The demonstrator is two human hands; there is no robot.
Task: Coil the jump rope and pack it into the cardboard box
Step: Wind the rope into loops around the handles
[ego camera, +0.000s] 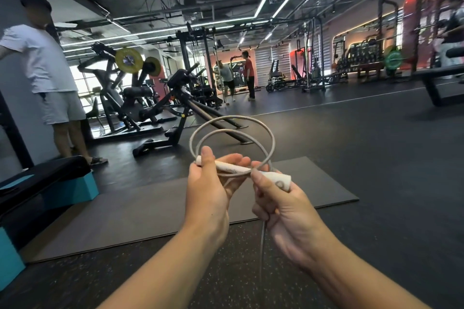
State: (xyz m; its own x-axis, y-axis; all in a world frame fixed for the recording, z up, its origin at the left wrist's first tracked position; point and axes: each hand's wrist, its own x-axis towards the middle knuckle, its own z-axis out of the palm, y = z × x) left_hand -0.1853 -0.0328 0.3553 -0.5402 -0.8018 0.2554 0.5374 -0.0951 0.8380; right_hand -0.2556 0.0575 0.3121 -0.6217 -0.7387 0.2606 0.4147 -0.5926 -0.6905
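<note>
A grey jump rope stands in two round loops above my hands. Its white handles lie side by side across my fingers. My left hand grips the handles near their left end, thumb on top. My right hand pinches the rope where it crosses the handles' wider end, and a loose length of rope hangs down past that palm toward the floor. No cardboard box is in view.
A dark exercise mat lies on the speckled gym floor below my hands. A black-and-teal step platform sits at left, with a person in a white shirt beside it. Weight machines and other people stand farther back.
</note>
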